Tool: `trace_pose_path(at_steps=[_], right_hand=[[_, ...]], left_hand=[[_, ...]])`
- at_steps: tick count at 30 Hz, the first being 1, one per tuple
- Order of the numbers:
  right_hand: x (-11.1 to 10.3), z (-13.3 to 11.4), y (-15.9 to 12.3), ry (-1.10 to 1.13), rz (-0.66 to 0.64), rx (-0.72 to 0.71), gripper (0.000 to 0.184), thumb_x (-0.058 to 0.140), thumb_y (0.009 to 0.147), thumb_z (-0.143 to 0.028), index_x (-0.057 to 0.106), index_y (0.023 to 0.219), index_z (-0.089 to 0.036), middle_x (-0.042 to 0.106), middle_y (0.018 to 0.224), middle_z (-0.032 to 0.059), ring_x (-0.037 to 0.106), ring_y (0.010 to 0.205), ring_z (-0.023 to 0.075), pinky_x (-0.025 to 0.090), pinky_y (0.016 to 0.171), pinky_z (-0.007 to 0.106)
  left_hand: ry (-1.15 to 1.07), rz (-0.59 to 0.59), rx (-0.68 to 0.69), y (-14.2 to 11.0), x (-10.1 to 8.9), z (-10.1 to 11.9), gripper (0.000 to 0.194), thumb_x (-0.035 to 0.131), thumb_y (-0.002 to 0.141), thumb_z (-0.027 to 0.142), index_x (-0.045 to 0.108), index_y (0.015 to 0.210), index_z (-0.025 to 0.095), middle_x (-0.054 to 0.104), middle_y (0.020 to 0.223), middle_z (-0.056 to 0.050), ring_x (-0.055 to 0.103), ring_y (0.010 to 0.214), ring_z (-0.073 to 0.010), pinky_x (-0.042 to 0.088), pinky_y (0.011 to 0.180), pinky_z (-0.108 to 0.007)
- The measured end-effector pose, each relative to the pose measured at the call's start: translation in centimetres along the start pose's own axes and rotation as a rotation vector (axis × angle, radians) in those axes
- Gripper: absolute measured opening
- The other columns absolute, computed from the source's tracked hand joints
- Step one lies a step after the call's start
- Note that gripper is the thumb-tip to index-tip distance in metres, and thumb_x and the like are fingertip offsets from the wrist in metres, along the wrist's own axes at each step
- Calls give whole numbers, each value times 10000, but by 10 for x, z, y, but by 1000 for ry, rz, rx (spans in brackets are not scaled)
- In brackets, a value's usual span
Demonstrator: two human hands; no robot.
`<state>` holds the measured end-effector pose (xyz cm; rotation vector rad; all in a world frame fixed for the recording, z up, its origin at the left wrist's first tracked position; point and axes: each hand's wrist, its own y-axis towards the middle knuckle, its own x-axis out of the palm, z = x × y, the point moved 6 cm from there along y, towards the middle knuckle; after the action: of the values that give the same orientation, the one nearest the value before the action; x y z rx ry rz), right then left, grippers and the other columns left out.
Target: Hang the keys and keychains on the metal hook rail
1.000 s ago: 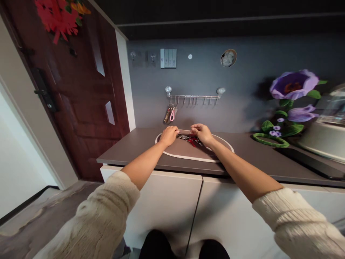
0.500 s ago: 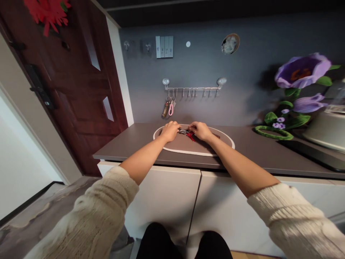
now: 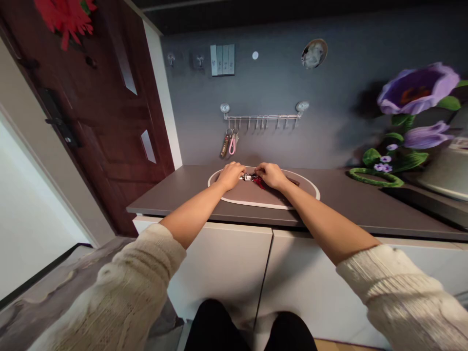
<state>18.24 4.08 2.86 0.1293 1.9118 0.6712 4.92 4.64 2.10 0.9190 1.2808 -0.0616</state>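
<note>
A bunch of keys with metal parts lies between my two hands, low over an oval mat with a pale rim. My left hand is closed at the left end of the bunch, fingers bent down onto it. At the other end my right hand pinches the bunch, its fingertips partly hidden. A red tassel-like piece hangs beside the right fingers. Partly behind my right wrist, a brown strip rests on the mat.
A hook rail on the wall holds keyrings with a pink loop. Purple artificial flowers and a pale lamp-like object stand at the right of the counter. A dark red door is at left.
Both hands stay on the bunch in nearly the same place. The metal parts between them have shifted slightly, and a whitish piece shows more clearly. The view has tilted a little.
</note>
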Motion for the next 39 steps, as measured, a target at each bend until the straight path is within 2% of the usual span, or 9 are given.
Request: trace_pose_path(at_steps=[11, 24, 39], right_hand=[[0, -8, 0, 15, -18, -35, 191, 512, 771, -168, 655, 898, -162, 676, 878, 57, 593, 791, 145, 407, 743, 229], [-6, -21, -6, 308, -9, -9, 165, 551, 741, -267, 613, 856, -165, 641, 783, 16, 540, 682, 111, 403, 694, 241], [2, -10, 2, 524, 15, -68, 233, 533, 729, -383, 575, 772, -159, 616, 748, 22, 527, 681, 121, 408, 684, 261]], left_hand=[[-28, 126, 0, 1, -10, 2, 166, 436, 840, 203, 586, 911, 195, 620, 898, -37, 522, 859, -163, 381, 774, -275], [-108, 239, -6, -2, -22, 7, 169, 432, 840, 200, 581, 919, 177, 626, 912, -45, 529, 879, -159, 394, 780, -271], [-189, 316, 12, -2, -24, 6, 154, 449, 823, 193, 590, 882, 170, 636, 857, -35, 546, 820, -143, 405, 742, -252]])
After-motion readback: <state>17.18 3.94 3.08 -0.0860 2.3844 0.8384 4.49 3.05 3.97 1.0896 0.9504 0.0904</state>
